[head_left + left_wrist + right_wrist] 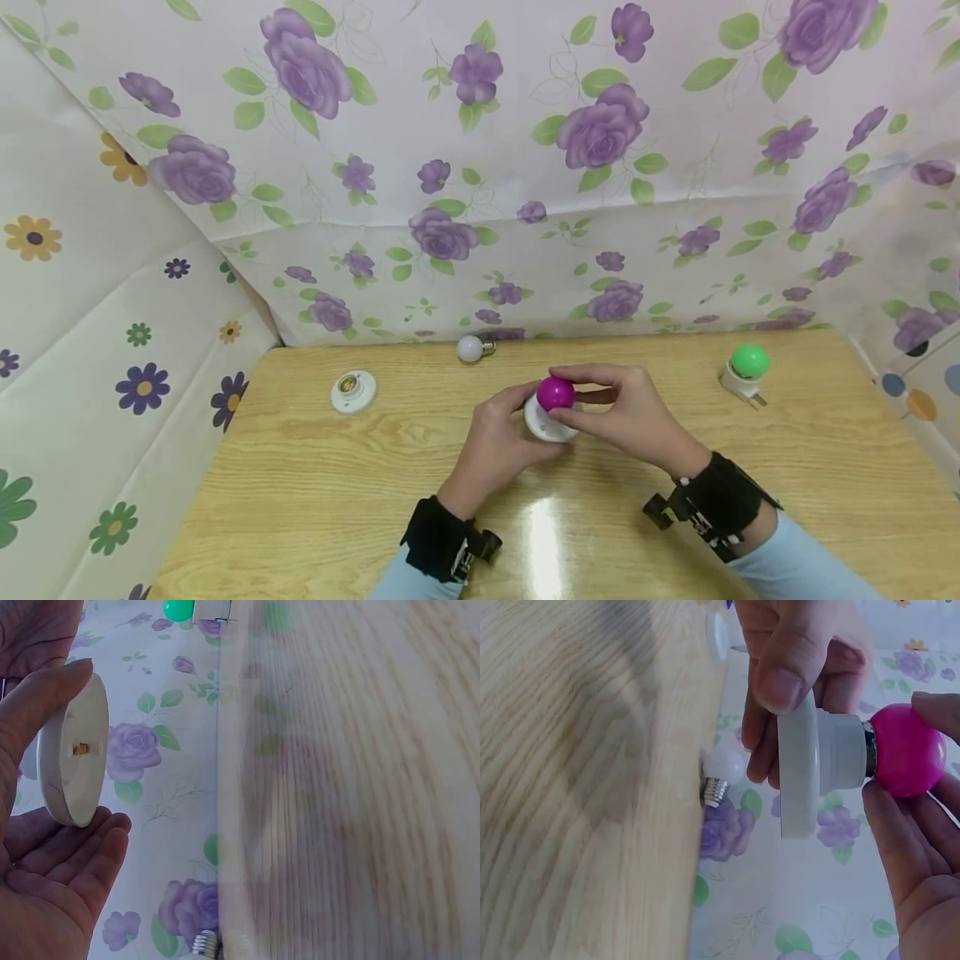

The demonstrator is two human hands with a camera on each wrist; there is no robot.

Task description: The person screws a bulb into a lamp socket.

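Blue sleeves (802,558) reach over the worktop (285,500): the left hand (491,446) grips a white lamp holder (551,427) by its rim; the right hand (637,417) pinches the magenta bulb (556,393) at its mouth. Some metal base (870,750) shows, so seating looks unfinished. The green bulb (750,361) already sits in its plug-in holder (739,385); the white bulb (470,349) lies loose, another round holder (362,395) bulbless.

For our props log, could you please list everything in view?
Table: 1, tan woodgrain, foreground
Held bulb: 1, magenta, right hand
Held lampholder: 1, white, left hand
Loose lampholder: 1, white, table's left
Loose bulb: 1, white, table's back
Plug-in lampholder: 1, white, table's right
Mounted bulb: 1, green, in plug-in lampholder
Flower-print sheeting: count unclear, multicoloured, beyond table
Wrist cameras: 2, black, on wrists
Sleeves: 2, light blue, forearms
Hands: 2, bare, above table
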